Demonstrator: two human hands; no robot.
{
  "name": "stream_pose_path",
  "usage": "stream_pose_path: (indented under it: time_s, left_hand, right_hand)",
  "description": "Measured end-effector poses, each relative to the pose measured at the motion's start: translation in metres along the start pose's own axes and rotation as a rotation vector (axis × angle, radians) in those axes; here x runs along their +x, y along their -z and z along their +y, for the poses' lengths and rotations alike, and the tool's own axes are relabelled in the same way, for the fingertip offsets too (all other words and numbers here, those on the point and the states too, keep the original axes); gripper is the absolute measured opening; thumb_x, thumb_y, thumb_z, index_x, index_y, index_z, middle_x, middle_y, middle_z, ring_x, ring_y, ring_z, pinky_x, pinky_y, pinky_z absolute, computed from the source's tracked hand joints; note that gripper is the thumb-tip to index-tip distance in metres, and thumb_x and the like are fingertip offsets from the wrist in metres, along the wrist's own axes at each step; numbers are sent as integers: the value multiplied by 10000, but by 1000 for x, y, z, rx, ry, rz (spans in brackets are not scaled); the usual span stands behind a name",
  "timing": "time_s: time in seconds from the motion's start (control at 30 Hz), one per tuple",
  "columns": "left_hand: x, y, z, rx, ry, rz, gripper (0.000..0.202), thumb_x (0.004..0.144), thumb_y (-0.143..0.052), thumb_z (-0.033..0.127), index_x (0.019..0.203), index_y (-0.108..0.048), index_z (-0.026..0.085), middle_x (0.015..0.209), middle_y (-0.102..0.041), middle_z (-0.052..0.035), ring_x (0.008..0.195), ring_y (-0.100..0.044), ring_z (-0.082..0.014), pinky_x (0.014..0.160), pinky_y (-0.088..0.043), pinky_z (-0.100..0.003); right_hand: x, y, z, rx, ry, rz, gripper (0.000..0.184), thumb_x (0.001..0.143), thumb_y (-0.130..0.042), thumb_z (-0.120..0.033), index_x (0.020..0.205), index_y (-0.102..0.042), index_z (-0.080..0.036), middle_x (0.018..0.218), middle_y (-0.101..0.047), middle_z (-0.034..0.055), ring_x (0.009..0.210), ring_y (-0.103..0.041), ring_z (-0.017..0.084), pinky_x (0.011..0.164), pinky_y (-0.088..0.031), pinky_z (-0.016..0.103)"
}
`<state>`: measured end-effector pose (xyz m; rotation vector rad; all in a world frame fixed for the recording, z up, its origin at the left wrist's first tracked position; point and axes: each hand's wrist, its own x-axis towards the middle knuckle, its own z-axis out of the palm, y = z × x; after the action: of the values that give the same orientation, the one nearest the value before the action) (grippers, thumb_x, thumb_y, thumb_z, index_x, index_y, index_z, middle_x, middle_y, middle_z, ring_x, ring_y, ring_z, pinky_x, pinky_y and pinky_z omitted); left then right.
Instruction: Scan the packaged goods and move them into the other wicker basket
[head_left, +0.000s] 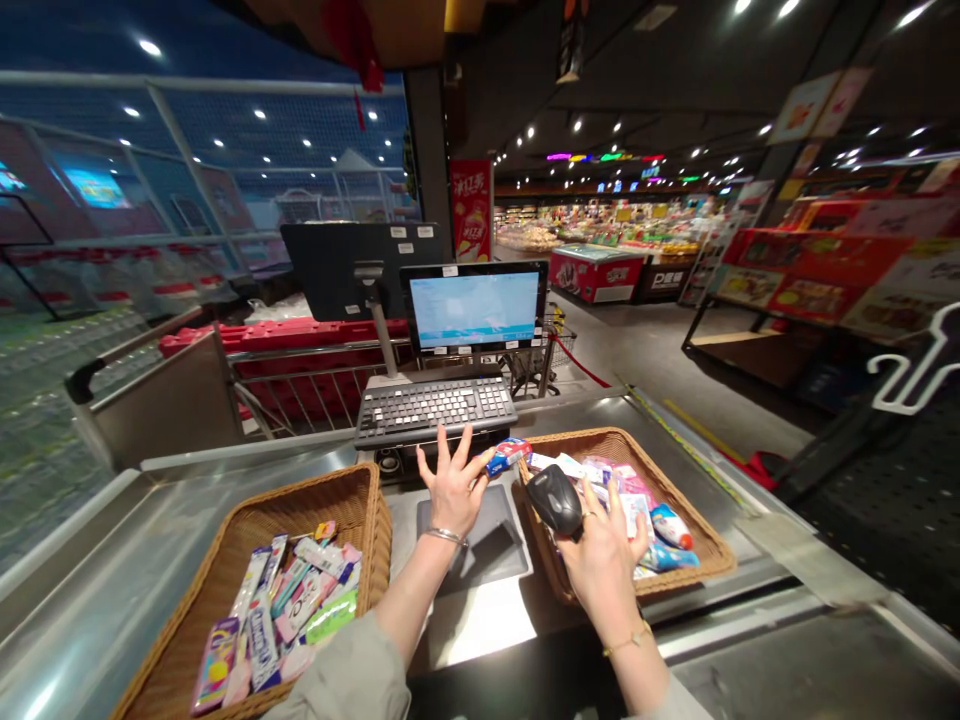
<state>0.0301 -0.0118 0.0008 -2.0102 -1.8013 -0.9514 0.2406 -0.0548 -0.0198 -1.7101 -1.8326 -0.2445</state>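
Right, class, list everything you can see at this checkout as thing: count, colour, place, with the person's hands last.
left basket: 1, brown wicker, on the counter's left
right basket: 1, brown wicker, on the counter's right
packets: many, mixed colours, in both baskets
keyboard: 1, black and grey, behind the baskets
monitor: 1, black frame, lit pale-blue screen, above the keyboard
counter: 1, steel grey, under the baskets
flat panel: 1, dark grey, between the baskets
small packet: 1, blue, red and white, above the panel
scanner: 1, black, over the right basket
left hand: 1, fingers pinch the small packet
right hand: 1, grips the scanner
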Motion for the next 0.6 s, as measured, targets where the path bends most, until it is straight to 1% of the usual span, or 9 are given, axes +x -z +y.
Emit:
stream_pose_path:
  time_s: [0.13,0.33,0.47,0.6]
  left_hand:
    - [2,-12,14,-7,-19,-11,394,847,-602,289,1210,-603,444,1501,-372,34,1458,-91,-338,1103,-48,-698]
    - [6,-30,32,-43,-48,-31,367,852,-599,317,1194,-612,453,1496,-381,37,1455,-107,-345,1097,-59,-702]
    - [7,-42,41,-72,-73,-63,355,849,-605,337,1185,-618,451,1495,-383,32,1448,-124,-361,1089,-69,-710]
    - [8,-55,48,-84,-105,-89,382,831,-629,333,1191,-609,458,1499,-378,34,1450,-118,-359,1089,-58,-715]
  right_hand:
    - [3,5,10,-15,-50,2,388,826,-483,-293,1183,-597,-194,1332,-575,69,1391,-262,303,1098,-98,558]
    - [6,8,33,-46,-112,21,413,810,-488,-250,1205,-582,-173,1340,-567,87,1381,-288,300,1093,-95,562]
    - [4,8,47,-57,-137,24,410,799,-505,-253,1189,-590,-163,1321,-579,114,1376,-292,303,1080,-118,554]
    - [0,7,58,-68,-172,28,398,800,-489,-241,1180,-595,-184,1300,-591,115,1387,-268,299,1073,-105,569]
